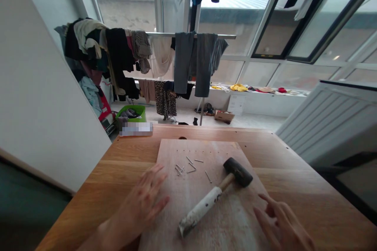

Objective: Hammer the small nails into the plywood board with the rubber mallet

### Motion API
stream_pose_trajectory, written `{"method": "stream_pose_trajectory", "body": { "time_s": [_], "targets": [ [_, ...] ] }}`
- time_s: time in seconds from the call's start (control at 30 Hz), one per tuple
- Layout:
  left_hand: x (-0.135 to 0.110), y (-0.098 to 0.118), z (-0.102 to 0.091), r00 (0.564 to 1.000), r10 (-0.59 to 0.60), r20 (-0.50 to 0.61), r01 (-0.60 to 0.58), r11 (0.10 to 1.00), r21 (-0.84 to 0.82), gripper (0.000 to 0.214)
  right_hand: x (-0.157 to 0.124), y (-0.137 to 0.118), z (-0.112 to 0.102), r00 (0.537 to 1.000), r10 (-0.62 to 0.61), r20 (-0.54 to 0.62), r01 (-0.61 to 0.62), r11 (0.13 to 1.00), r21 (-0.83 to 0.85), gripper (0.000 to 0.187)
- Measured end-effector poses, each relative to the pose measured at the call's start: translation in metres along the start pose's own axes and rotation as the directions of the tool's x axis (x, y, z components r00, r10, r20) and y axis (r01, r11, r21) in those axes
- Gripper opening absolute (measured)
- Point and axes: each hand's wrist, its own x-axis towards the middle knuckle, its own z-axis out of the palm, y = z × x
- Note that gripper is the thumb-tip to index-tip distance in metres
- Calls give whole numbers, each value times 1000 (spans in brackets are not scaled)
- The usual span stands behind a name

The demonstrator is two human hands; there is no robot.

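A pale wooden board lies on the wooden table. Across it rests a hammer, its dark head toward the upper right and its white-wrapped handle pointing to the lower left. Several loose nails are scattered on the board beyond the handle, and a row of small dots runs along the far end. My left hand is over the board's left edge, fingers apart and holding nothing. At the right edge, my right hand is near the hammer head, its index finger stretched out, with nothing visible in it.
The wooden table extends around the board. A blurred-out label or box sits at its far left corner. Beyond stand a drying rack with clothes and a green basket. A white panel rises at right.
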Motion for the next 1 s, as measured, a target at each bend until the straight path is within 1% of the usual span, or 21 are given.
{"method": "stream_pose_trajectory", "body": {
  "time_s": [0.03,0.07,0.1,0.13,0.2,0.23,0.27,0.33,0.43,0.47,0.57,0.6,0.63,0.67,0.7,0.77,0.8,0.83,0.9,0.93,1.0],
  "targets": [
    [13,1,3,997,59,40,-58,998,-15,46,9,-15,2,992,112,52,-115,991,63,36],
    [27,3,7,991,110,75,-108,994,-29,48,20,-32,4,970,211,119,-225,967,116,41],
    [41,6,12,985,140,101,-137,990,-36,49,31,-48,8,945,240,223,-281,943,177,46],
    [54,8,18,979,156,132,-151,988,-43,51,43,-62,11,920,243,306,-318,921,226,50],
    [76,13,31,969,155,192,-147,988,-54,54,64,-84,16,886,236,400,-368,883,293,55],
    [85,16,38,964,151,218,-141,988,-60,55,73,-91,18,859,234,456,-401,861,313,55],
    [92,18,43,960,149,236,-137,988,-65,56,81,-95,19,840,254,479,-438,838,325,54],
    [100,23,51,955,164,247,-148,985,-83,58,89,-97,19,806,285,519,-511,778,366,52],
    [104,35,58,950,224,218,-199,971,-132,58,85,-93,13,773,365,519,-606,666,435,48],
    [105,41,60,947,246,207,-217,964,-152,57,81,-91,11,756,398,520,-642,609,466,47],
    [107,67,65,931,307,197,-263,939,-221,57,65,-81,2,675,476,563,-736,390,553,43],
    [109,78,66,921,333,201,-280,926,-253,57,61,-77,-1,653,489,578,-752,332,569,42],
    [110,88,67,908,366,203,-301,908,-290,56,56,-72,-3,641,499,583,-760,303,575,42],
    [112,97,67,893,403,199,-325,886,-332,55,53,-67,-5,640,510,575,-759,305,575,43],
    [114,105,67,878,440,189,-350,859,-373,54,51,-62,-7,647,518,559,-754,326,571,45],
    [118,113,63,860,487,151,-384,813,-438,49,50,-51,-10,683,528,504,-725,406,557,47],
    [120,113,60,864,486,132,-382,804,-456,46,51,-47,-12,708,536,460,-702,462,542,45],
    [122,111,56,878,464,120,-362,807,-466,43,54,-43,-13,733,545,408,-677,523,518,43],
    [128,100,48,919,375,119,-280,836,-471,34,59,-38,-16,775,547,318,-631,634,447,37],
    [131,94,45,933,335,128,-240,849,-471,29,62,-36,-17,790,543,283,-612,676,410,35],
    [139,84,39,939,312,145,-214,861,-461,19,67,-34,-18,811,535,236,-584,729,357,35]
  ]
}}
